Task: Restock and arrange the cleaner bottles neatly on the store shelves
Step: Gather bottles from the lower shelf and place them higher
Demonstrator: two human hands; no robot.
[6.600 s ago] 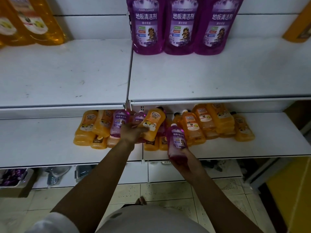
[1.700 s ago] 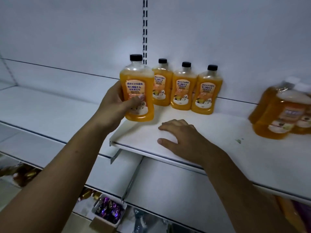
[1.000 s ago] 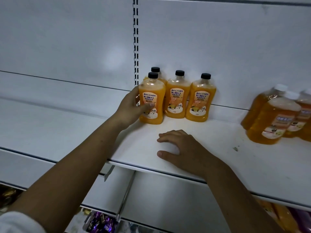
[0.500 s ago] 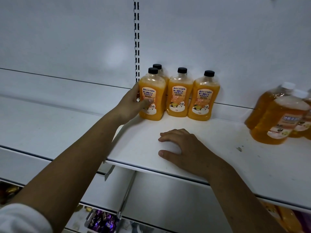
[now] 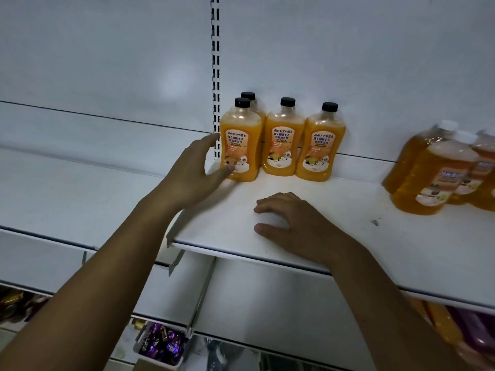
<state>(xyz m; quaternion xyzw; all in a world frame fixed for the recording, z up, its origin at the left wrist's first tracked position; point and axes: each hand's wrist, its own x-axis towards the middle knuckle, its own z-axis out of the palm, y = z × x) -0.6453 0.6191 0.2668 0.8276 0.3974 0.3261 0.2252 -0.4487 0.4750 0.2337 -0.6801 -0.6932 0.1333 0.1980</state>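
I judge placing done: orange plastic cleaner bottle (image 5: 240, 145) stands upright on white shelf (image 5: 348, 236). My left hand (image 5: 198, 170) spread open beside it, empty; right hand (image 5: 292, 223) rests on shelf, empty. Next: fetch another bottle.

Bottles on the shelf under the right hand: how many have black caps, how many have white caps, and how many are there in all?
Black-cap bottles: 4
White-cap bottles: 3 in view, the group is cut by the frame edge
Total: 7 in view
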